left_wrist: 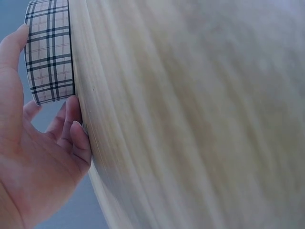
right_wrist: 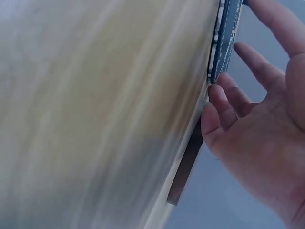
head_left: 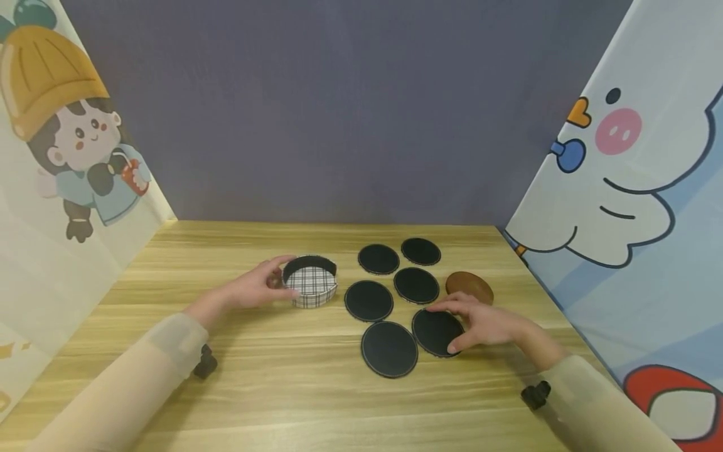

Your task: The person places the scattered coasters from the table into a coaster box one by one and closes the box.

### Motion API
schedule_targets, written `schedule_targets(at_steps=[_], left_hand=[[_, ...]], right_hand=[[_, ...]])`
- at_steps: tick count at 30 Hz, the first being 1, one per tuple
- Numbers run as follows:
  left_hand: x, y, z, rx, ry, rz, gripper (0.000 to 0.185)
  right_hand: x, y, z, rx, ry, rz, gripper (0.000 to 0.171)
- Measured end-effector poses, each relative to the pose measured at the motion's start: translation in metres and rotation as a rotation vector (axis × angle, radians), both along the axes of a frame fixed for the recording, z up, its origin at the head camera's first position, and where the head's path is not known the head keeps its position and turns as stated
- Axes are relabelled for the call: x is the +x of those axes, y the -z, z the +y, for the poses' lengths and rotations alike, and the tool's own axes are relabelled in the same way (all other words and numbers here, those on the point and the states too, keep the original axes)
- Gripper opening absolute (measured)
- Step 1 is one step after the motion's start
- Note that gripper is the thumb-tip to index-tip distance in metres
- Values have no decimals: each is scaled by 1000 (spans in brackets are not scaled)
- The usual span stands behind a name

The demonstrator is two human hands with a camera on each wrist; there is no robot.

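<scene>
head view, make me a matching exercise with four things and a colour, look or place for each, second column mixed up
1. round box
2. rightmost disc
3. left hand
4. right hand

A. at a black coaster
B. plain brown
C. at the box's side
D. checked outside

Pairs: 1-D, 2-B, 3-C, 4-A

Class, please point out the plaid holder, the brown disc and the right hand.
Plaid holder (left_wrist: 50, 55): left wrist view, on its outer wall.
Brown disc (head_left: 471, 286): head view, on its top face.
Right hand (head_left: 484, 321): head view, on its back.
</scene>
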State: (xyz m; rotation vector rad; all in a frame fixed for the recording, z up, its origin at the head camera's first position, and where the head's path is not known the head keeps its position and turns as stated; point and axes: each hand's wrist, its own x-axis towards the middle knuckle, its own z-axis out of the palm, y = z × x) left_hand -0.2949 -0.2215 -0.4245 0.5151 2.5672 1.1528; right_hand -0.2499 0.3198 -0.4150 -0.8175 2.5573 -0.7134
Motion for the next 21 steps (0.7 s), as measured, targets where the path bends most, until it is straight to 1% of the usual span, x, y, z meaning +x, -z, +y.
schedule_targets(at_steps=[7,11,17,21], left_hand=[[-1,2,0,9,2,0,104],[-2,3,0,17,1,-5,104],[-3,5,-1,-7,-8,9,103],[-3,5,-1,-20,-12,14,103]], right_hand=[[-1,5,-2,27,-8,35,94],[0,4,-1,50,15,37,98],[2,3,0,43,17,44,97],[5,2,0,46,12,34,107]])
